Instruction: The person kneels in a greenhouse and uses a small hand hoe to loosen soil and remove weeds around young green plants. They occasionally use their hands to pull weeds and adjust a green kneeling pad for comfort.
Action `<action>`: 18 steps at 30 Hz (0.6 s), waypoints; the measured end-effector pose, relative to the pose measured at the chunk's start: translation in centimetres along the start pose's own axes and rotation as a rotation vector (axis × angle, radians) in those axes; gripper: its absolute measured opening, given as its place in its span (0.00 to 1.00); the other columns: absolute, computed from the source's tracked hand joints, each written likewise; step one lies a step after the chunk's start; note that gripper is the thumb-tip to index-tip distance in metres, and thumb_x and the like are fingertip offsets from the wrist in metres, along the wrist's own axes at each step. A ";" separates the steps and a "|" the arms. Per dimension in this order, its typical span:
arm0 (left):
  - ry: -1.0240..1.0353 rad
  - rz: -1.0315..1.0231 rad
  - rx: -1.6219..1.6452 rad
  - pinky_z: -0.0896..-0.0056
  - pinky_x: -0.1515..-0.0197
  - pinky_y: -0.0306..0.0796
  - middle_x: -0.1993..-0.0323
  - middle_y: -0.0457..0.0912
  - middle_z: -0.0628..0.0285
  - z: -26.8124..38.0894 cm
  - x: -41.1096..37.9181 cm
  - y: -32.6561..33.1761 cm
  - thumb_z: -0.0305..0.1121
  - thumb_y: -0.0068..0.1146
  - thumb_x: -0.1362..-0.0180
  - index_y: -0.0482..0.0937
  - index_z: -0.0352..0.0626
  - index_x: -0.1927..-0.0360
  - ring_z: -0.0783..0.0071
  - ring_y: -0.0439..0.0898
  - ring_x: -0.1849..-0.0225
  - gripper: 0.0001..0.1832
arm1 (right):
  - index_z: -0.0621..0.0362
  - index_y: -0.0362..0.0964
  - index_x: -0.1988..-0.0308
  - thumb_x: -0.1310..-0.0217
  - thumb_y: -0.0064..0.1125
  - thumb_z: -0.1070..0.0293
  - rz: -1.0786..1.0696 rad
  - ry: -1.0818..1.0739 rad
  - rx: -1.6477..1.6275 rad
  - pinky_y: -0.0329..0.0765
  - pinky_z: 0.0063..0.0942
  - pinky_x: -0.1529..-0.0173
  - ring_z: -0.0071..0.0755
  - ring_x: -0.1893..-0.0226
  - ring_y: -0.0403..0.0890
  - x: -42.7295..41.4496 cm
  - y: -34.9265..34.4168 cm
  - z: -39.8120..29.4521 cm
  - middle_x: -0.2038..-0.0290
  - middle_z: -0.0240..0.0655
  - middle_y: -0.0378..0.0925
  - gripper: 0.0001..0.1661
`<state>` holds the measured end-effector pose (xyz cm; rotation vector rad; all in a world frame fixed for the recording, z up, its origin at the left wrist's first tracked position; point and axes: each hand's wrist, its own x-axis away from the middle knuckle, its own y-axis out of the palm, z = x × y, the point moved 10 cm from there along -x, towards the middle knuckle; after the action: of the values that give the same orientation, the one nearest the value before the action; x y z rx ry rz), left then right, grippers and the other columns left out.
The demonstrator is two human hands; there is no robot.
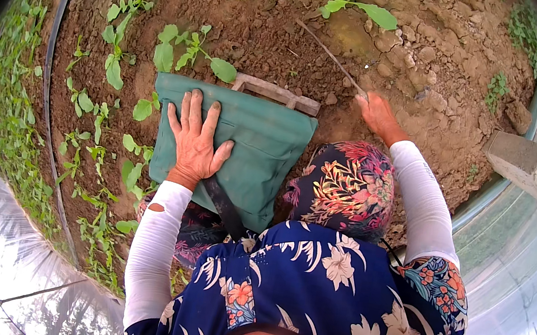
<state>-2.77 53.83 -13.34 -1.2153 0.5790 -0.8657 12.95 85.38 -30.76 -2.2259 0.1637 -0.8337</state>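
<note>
My left hand [197, 145] lies flat, fingers spread, on a green fabric-covered pad [262, 136]. A black strap [223, 204] runs from beneath my wrist towards my body. Past the pad's far edge a wooden frame [278, 93] shows; the pad hides how far it extends. My right hand [379, 115] is closed around one end of a thin stick or rod [331, 56]. Its other end reaches the soil near a leafy seedling [343, 4]. Another seedling [192, 51] grows just beyond the pad.
Rows of seedlings [115, 56] and a black drip hose [54, 37] run along the left. Cracked, cloddy soil [441, 88] lies to the right. A concrete block [519, 160] stands beside the plastic sheeting [500, 223]. My knee [352, 188] is bent beside the pad.
</note>
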 end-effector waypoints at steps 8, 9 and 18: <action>-0.008 0.019 0.055 0.32 0.35 0.29 0.33 0.49 0.39 -0.1 0.1 0.0 0.57 0.50 0.50 0.63 0.39 0.39 0.39 0.46 0.31 0.40 | 0.68 0.68 0.60 0.38 0.46 0.50 -0.032 0.236 0.162 0.70 0.51 0.54 0.66 0.60 0.74 12.0 -1.9 9.4 0.64 0.61 0.74 0.27; 0.001 0.007 0.038 0.33 0.34 0.28 0.33 0.48 0.38 0.0 0.2 0.1 0.56 0.49 0.49 0.60 0.38 0.38 0.38 0.45 0.31 0.40 | 0.68 0.69 0.61 0.38 0.46 0.50 -0.007 0.266 0.168 0.70 0.51 0.55 0.66 0.60 0.74 14.0 -2.5 10.4 0.65 0.62 0.74 0.27; -0.026 0.014 0.067 0.31 0.35 0.29 0.32 0.50 0.41 -0.5 0.1 -0.1 0.57 0.50 0.50 0.63 0.43 0.38 0.41 0.47 0.31 0.39 | 0.66 0.68 0.62 0.38 0.47 0.51 0.003 0.170 0.046 0.71 0.51 0.58 0.66 0.63 0.75 11.2 -2.6 3.8 0.68 0.60 0.75 0.24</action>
<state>-3.12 53.44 -13.35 -1.1587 0.5324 -0.8503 23.68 85.64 -25.18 -2.1110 0.2262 -1.0156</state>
